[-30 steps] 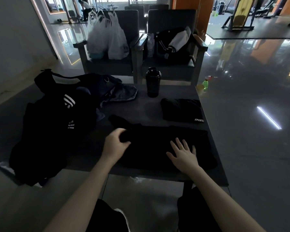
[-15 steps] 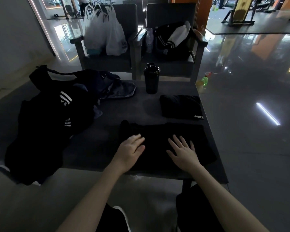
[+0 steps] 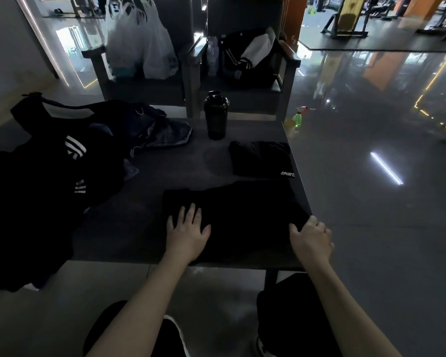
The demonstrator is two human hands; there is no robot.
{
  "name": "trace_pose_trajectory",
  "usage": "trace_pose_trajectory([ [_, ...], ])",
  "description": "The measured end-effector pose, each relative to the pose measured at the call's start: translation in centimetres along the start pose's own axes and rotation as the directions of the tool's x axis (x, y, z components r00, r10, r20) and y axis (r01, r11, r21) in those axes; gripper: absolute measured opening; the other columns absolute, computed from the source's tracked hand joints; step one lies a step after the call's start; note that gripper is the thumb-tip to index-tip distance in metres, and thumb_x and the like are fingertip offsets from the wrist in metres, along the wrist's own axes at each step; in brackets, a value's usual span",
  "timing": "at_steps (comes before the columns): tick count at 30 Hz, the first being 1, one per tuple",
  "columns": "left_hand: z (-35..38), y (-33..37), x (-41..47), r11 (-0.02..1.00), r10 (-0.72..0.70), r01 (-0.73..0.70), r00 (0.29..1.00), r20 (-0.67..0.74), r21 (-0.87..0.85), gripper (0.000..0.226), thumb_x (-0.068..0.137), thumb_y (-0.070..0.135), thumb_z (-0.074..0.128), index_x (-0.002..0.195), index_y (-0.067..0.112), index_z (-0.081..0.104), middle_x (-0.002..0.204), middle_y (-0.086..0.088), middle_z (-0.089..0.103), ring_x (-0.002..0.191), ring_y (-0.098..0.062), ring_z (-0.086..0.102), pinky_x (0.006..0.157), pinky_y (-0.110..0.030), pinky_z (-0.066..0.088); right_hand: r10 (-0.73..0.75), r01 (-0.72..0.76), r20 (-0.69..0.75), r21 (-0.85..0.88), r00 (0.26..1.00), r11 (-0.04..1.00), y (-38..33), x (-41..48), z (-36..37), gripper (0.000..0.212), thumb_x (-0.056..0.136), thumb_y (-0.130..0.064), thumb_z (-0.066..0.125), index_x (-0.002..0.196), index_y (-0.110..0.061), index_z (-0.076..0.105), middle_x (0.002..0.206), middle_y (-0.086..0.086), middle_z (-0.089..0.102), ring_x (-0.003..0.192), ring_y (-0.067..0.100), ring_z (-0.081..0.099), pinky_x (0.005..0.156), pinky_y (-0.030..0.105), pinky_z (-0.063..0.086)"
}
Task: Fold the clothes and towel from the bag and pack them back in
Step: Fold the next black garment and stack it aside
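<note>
- The left hand (image 3: 188,228) lies flat on the left part of the black garment (image 3: 242,210). Its fingers are straight and it holds nothing. It only presses the cloth down. A second ago it was curled round the left end of the cloth, and that end is now folded in.
- The right hand (image 3: 310,238) was flat on the cloth half a second ago. Now it has slid to the right edge. Its fingers are curled, and it seems to grip that edge.
- The black garment lies on the near right part of the table (image 3: 191,161).
- I think the left side is done and the right side comes next.
- A folded black piece (image 3: 262,161) lies just behind it.
- The bag (image 3: 49,176) sits on the left, with dark blue clothes (image 3: 165,132) beside it, so much is left to fold and pack.
</note>
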State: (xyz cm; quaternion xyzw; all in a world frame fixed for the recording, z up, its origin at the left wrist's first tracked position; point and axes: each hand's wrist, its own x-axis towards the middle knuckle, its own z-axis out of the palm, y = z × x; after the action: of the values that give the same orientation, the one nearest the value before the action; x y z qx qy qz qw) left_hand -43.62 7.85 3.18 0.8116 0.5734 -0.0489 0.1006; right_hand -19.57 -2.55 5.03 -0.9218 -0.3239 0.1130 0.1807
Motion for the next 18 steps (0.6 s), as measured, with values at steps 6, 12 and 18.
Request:
trace_pose_trajectory([
  [6, -0.2, 0.7, -0.3, 0.990, 0.022, -0.017, 0.999, -0.031, 0.138, 0.064, 0.099, 0.048, 0.014, 0.152, 0.013, 0.008, 0.160, -0.001, -0.005, 0.146, -0.022, -0.015, 0.116, -0.050, -0.008, 0.104, -0.135, 0.086, 0.619, 0.991, 0.774, -0.4, 1.1, 0.0, 0.050, 0.082, -0.015, 0.067, 0.122, 0.006, 0.045, 0.109, 0.013, 0.059, 0.092, 0.025, 0.058, 0.066, 0.026, 0.045],
  [12, 0.2, 0.5, -0.2, 0.994, 0.036, -0.031, 0.998, -0.046, 0.108, 0.063, 0.101, 0.046, 0.015, 0.152, 0.011, 0.007, 0.160, -0.001, -0.005, 0.147, -0.018, -0.008, 0.118, -0.046, -0.003, -0.192, 0.192, -0.070, 0.641, 0.979, 0.743, -2.6, 0.0, 0.3, 0.013, 0.079, -0.004, 0.071, 0.091, -0.005, 0.068, 0.093, 0.004, 0.060, 0.085, 0.021, 0.060, 0.070, 0.004, 0.041],
  [18, 0.4, 0.5, -0.2, 0.999, 0.024, -0.022, 0.999, -0.045, 0.041, 0.062, 0.101, 0.047, 0.016, 0.152, 0.012, 0.007, 0.160, 0.000, -0.005, 0.147, -0.017, -0.008, 0.119, -0.045, -0.001, -0.764, 0.737, 0.069, 0.221, 0.642, 0.639, -2.9, -2.2, 3.5, 0.034, 0.072, 0.011, 0.062, 0.101, -0.004, 0.071, 0.126, 0.017, 0.058, 0.119, 0.034, 0.051, 0.101, 0.041, 0.044],
])
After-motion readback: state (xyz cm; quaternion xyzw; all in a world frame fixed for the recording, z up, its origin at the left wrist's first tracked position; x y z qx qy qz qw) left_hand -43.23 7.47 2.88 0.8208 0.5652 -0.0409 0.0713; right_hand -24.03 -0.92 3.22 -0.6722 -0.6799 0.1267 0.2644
